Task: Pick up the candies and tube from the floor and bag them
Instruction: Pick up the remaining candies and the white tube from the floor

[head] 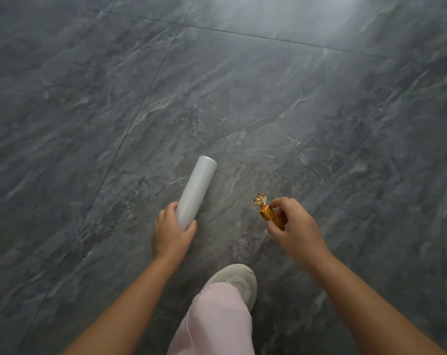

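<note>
A white tube [196, 187] points away from me over the dark floor. My left hand [171, 233] grips its near end, thumb on the right side and fingers on the left. My right hand [292, 228] pinches a gold-wrapped candy [269, 212] between thumb and fingers. The candy's twisted foil end sticks out to the upper left of the hand, and part of its body is hidden by my fingers. No bag is in view.
Dark grey marbled floor tiles [268, 111] fill the view, with grout lines running across the top and down the left. My leg in pink trousers [217, 319] and a pale shoe [236, 278] stand just below the hands.
</note>
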A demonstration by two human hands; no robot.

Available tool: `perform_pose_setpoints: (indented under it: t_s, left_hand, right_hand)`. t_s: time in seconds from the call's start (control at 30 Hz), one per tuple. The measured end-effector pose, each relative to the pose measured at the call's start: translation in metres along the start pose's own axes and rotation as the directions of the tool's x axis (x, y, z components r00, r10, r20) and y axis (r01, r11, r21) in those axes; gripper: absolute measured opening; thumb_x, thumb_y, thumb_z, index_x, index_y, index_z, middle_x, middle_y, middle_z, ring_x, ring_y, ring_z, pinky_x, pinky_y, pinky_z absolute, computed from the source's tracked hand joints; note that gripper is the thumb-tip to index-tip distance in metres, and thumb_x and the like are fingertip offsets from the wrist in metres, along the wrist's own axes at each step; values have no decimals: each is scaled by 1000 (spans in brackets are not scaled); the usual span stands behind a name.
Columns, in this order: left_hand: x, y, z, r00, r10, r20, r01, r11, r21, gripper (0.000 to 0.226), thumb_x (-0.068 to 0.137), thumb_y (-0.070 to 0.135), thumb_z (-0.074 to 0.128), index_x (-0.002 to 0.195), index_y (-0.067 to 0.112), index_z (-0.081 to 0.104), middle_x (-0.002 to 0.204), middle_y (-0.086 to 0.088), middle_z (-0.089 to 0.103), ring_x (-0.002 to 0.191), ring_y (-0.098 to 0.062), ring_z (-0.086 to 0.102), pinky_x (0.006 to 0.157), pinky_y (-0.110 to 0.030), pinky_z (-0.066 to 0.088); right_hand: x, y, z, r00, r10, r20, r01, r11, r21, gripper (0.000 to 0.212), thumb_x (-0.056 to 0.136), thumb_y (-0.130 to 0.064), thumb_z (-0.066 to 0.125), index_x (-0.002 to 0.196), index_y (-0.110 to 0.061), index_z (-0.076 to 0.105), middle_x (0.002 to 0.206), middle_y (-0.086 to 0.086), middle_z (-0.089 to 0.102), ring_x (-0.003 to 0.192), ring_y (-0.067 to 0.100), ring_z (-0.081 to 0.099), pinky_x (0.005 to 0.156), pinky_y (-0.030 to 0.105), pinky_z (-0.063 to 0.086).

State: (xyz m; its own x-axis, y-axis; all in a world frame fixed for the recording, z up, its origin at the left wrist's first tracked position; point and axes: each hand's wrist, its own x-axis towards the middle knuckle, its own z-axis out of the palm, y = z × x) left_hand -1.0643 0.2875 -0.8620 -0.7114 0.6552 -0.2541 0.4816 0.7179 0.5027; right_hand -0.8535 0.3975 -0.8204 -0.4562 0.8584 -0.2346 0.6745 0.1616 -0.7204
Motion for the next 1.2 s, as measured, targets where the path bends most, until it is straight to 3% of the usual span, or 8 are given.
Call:
perform_pose_setpoints:
  t_s: [0.27, 0.43, 0.6, 0.8, 0.87, 0.93, 1.0, 1.2]
  left_hand:
    - [-47, 37, -32, 980, 183, 76, -181, 983, -35, 50, 68, 20, 72, 114, 17, 53, 104, -5, 56, 93, -27, 53, 77, -45, 46]
    - [-50, 90, -70, 936, 310, 166, -321, 946, 40, 65, 59, 47, 49, 114, 15, 54, 101, -7, 59, 90, -26, 55, 77, -40, 46]
    - [-60, 157, -125, 911, 339, 234, -360, 931, 55, 61, 60, 35, 61, 115, 11, 55, 103, -10, 59, 92, -29, 56, 79, -37, 44]
    - [-116, 220, -215, 900, 374, 223, -389, 921, 26, 63, 59, 43, 54, 114, 12, 56, 100, -11, 61, 88, -31, 58, 75, -40, 47]
    - [-147, 238, -244, 916, 320, 243, -316, 947, -54, 55, 59, 36, 60, 111, 21, 55, 101, -4, 60, 89, -25, 57, 74, -35, 47]
    - [-180, 257, -274, 929, 267, 256, -225, 957, -184, 43, 59, 34, 63, 100, 37, 51, 98, 3, 60, 85, -17, 58, 71, -30, 45]
    - [-209, 273, -306, 937, 251, 242, -186, 947, -261, 37, 60, 34, 64, 92, 42, 47, 94, 5, 60, 83, -13, 58, 70, -29, 45]
    - [-274, 301, -408, 919, 336, 205, -296, 934, -199, 50, 56, 43, 61, 104, 30, 53, 100, 3, 59, 86, -16, 57, 73, -33, 47]
  right_hand:
    - [-5, 13, -21, 979, 120, -165, -107, 991, 86, 20, 77, -11, 64, 96, -14, 57, 86, 5, 52, 72, 20, 52, 68, 37, 47]
    - [-48, 6, -42, 895, 360, -262, -321, 930, 181, 21, 77, -9, 65, 97, -12, 57, 91, 3, 49, 78, 23, 53, 65, 33, 43]
    - [-91, -60, -93, 829, 482, -282, -403, 866, 295, 21, 78, -9, 64, 98, -11, 57, 94, 2, 49, 73, 19, 52, 65, 31, 44]
    - [-152, -146, -187, 831, 464, -308, -372, 874, 312, 24, 78, -10, 65, 100, -14, 57, 96, 3, 52, 74, 18, 55, 67, 37, 49]
    - [-177, -178, -216, 828, 439, -347, -337, 886, 317, 24, 77, -10, 66, 99, -15, 58, 94, 3, 52, 70, 11, 53, 65, 30, 48]
    - [-204, -208, -246, 814, 419, -402, -297, 895, 331, 23, 76, -8, 67, 97, -15, 60, 89, 2, 53, 68, 5, 52, 61, 12, 42]
    - [-231, -235, -273, 805, 400, -438, -271, 905, 329, 23, 75, -6, 68, 95, -15, 61, 85, 1, 53, 67, 3, 52, 58, 7, 39]
    - [-315, -304, -343, 818, 352, -454, -229, 925, 304, 24, 75, -7, 68, 97, -14, 61, 88, 3, 54, 67, 14, 52, 62, 28, 43]
